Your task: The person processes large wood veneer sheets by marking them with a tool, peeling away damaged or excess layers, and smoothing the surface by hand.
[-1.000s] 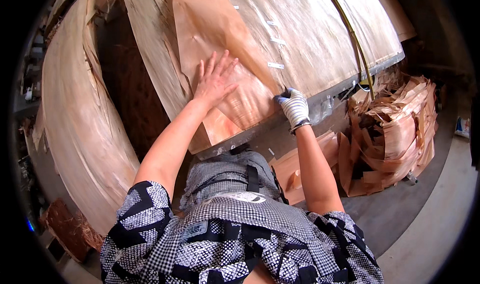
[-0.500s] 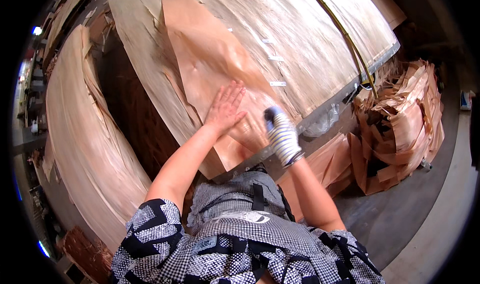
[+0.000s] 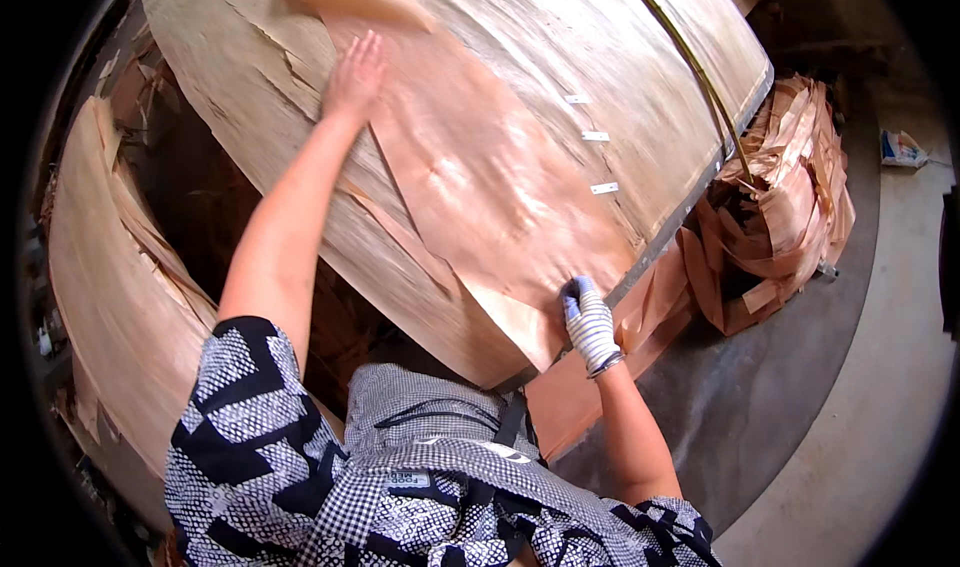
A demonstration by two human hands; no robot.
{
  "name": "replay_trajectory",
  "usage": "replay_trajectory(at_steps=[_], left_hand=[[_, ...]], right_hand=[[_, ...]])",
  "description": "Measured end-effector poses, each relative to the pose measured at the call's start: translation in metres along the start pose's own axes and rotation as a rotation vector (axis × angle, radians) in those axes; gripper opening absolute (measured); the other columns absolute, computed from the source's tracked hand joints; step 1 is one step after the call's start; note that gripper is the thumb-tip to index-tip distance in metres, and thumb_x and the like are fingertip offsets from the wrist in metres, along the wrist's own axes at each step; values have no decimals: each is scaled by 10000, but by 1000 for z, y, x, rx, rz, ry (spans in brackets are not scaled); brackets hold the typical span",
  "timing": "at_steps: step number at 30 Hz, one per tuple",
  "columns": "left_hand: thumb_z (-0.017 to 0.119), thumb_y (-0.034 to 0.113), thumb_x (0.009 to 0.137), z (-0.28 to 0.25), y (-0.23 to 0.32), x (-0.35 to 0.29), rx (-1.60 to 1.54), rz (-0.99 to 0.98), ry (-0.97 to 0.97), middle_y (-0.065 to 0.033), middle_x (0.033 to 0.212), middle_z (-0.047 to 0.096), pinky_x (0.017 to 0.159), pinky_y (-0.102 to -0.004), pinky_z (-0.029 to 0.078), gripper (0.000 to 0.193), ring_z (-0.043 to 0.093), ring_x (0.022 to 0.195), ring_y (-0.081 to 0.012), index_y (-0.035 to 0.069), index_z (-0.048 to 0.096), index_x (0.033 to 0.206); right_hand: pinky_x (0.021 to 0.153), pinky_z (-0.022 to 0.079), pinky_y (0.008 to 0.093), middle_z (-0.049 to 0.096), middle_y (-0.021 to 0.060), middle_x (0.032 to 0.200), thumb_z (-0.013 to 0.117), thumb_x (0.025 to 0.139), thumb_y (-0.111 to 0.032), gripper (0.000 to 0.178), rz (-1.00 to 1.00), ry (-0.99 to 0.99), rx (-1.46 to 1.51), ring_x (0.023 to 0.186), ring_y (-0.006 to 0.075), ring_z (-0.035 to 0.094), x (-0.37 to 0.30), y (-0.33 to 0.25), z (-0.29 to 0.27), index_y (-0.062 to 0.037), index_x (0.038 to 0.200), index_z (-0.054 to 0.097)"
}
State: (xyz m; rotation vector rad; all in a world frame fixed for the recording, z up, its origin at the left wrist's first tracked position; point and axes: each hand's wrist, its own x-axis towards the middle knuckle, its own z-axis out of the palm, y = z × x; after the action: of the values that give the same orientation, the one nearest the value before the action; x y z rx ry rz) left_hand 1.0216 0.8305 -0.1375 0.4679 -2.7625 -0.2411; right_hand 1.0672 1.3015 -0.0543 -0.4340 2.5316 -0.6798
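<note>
A reddish-tan strip of wood veneer (image 3: 480, 157) lies over a broad, paler veneer sheet (image 3: 240, 97), running from the far left to the near edge. Its far end curls up. My bare left hand (image 3: 355, 79) presses near the strip's left edge, fingers stretched out and flat. At the strip's near right corner is my right hand (image 3: 590, 325), in a white and blue striped glove with dark blue fingertips. Its fingers are curled closed; what they hold, if anything, is hidden. Several small white tabs (image 3: 604, 188) dot the pale sheet right of the strip.
A thin yellowish rod (image 3: 690, 57) crosses the sheet at the right. Beyond the table's edge sits a heap of crumpled veneer scraps (image 3: 785, 192). More pale veneer (image 3: 120, 297) is stacked at the left, past a dark gap. A small package (image 3: 902, 149) lies far right.
My left hand has slid forward and left along the veneer strip, which now lies flatter. My right hand has moved nearer and slightly right, down to the strip's near corner. The view has shifted.
</note>
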Motion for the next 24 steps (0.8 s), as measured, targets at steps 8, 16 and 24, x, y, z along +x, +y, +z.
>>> replay_trajectory(at_steps=[8,16,24], left_hand=[[441,134,856,-19,-26,15,7,113,40,-110,1366,334,1045,-371,262,426,310,1264,-259,73,399,1276],[343,100,849,-13,-27,17,-255,6,96,-103,1319,411,1044,-357,268,434,359,1238,-244,61,387,1279],[416,128,836,-11,-27,20,-171,57,97,-98,1317,419,1041,-354,278,430,359,1239,-244,75,433,1263]], right_hand=[[635,472,342,622,139,770,591,786,-152,201,354,-47,-18,695,249,605,24,-38,0,-36,945,549],[721,438,460,590,246,829,503,802,-144,224,-330,-87,-28,813,400,564,213,-260,84,-24,992,507],[683,475,466,612,252,883,314,893,-181,277,-102,-145,-481,818,384,610,241,-300,108,12,1018,468]])
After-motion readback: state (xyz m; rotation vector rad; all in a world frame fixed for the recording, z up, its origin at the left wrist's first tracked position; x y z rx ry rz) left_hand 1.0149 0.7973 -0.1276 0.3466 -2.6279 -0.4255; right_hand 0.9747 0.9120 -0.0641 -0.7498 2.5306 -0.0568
